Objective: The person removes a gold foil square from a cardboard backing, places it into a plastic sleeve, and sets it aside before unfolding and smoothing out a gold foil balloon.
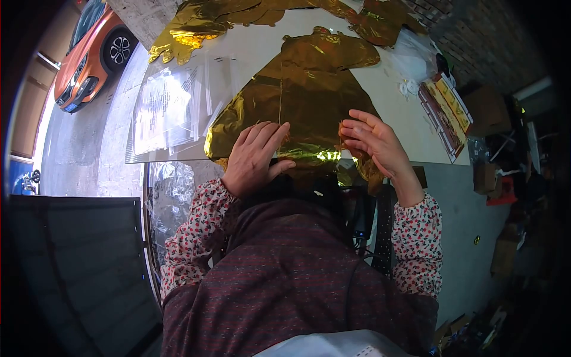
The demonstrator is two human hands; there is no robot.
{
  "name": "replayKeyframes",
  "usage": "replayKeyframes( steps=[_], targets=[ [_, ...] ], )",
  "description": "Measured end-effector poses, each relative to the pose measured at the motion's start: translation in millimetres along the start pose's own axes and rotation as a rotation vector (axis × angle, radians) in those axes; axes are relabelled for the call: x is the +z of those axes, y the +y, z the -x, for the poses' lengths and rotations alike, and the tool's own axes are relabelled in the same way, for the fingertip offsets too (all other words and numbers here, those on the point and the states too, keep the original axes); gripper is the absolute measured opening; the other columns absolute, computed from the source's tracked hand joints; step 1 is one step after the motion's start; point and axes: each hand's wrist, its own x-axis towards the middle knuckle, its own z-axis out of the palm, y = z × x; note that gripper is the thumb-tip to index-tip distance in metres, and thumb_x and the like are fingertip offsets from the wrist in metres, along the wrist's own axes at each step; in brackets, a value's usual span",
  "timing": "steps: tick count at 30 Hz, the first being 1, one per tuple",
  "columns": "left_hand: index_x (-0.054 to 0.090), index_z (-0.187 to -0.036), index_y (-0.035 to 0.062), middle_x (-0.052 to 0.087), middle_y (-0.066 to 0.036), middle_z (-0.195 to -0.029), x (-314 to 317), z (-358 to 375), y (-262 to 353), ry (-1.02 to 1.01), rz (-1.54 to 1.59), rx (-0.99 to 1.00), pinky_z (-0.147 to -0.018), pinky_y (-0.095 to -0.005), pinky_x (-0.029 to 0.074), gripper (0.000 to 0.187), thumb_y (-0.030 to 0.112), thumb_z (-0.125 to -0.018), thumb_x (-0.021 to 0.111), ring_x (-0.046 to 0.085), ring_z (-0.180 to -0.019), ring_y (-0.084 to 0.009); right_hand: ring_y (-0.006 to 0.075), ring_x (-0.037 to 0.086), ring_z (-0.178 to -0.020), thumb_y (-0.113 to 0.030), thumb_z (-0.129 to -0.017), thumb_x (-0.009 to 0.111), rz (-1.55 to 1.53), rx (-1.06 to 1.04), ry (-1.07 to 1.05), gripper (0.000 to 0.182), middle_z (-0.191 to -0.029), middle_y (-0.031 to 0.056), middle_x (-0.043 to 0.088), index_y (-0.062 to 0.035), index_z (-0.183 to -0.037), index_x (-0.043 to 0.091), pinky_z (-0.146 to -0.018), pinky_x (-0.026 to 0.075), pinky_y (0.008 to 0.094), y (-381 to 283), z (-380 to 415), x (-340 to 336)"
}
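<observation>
A large flat sheet of gold foil, shaped like an uninflated foil balloon, lies over the near edge of the table, with a crease running down it. My left hand rests palm down on its near left part, fingers stretched out and thumb apart. At the near right part of the foil is my right hand, turned on its side with the fingers spread and the fingertips right at the gold surface. The foil's near end hangs past the table edge in front of my body.
Clear plastic bags lie on the table at left. More gold foil pieces are along the far side. A white plastic bag and a printed box sit at right. An orange car stands beyond.
</observation>
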Motion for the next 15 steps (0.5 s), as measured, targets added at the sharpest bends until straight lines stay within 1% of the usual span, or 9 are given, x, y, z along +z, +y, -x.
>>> replayKeyframes(
  steps=[2,5,8,11,15],
  targets=[
    [0.046,-0.141,0.0027,0.055,-0.016,-0.129,0.0,0.3,-0.2,0.004,-0.003,-0.001,-0.105,-0.0445,0.037,0.075,0.044,-0.083,0.069,0.05,-0.123,-0.0344,0.0203,0.06,-0.115,-0.011,-0.101,0.053,0.044,-0.046,0.021,0.045,-0.129,0.0181,0.057,0.0046,-0.141,0.04,-0.094,0.052,0.032,-6.0,-7.6,-2.2],
    [0.047,-0.14,0.0025,0.055,-0.016,-0.129,-0.1,0.2,0.2,0.003,-0.006,-0.001,-0.104,-0.0444,0.037,0.074,0.044,-0.083,0.07,0.05,-0.123,-0.0342,0.0198,0.061,-0.112,-0.01,-0.1,0.054,0.106,-0.148,0.113,0.044,-0.127,0.0167,0.058,0.0059,-0.14,0.041,-0.093,0.052,0.0318,-18.2,-38.1,-7.0],
    [0.047,-0.139,0.0025,0.055,-0.016,-0.129,1.1,0.4,-0.9,0.013,-0.013,0.003,-0.104,-0.0443,0.038,0.074,0.044,-0.082,0.07,0.05,-0.123,-0.0341,0.022,0.064,-0.106,-0.008,-0.098,0.058,-0.041,-0.049,0.115,0.047,-0.121,0.0166,0.06,0.0069,-0.139,0.041,-0.089,0.054,0.033,-21.8,-81.1,-16.9],
    [0.048,-0.139,0.0026,0.055,-0.015,-0.128,0.4,0.9,-2.3,0.019,-0.017,0.001,-0.104,-0.0442,0.038,0.074,0.044,-0.082,0.07,0.05,-0.123,-0.0338,0.0243,0.065,-0.096,-0.005,-0.093,0.061,-0.149,-0.041,0.141,0.053,-0.11,0.0155,0.059,0.0108,-0.138,0.037,-0.08,0.057,0.0346,-23.0,-109.9,-15.5],
    [0.048,-0.138,0.0028,0.055,-0.015,-0.128,0.1,1.1,-0.5,0.022,-0.005,-0.009,-0.104,-0.0441,0.038,0.073,0.044,-0.082,0.07,0.05,-0.123,-0.0337,0.026,0.066,-0.093,0.0,-0.09,0.062,-0.219,-0.035,0.154,0.056,-0.106,0.0166,0.059,0.0101,-0.138,0.034,-0.077,0.058,0.0356,-25.3,-129.0,-15.0]
  ],
)
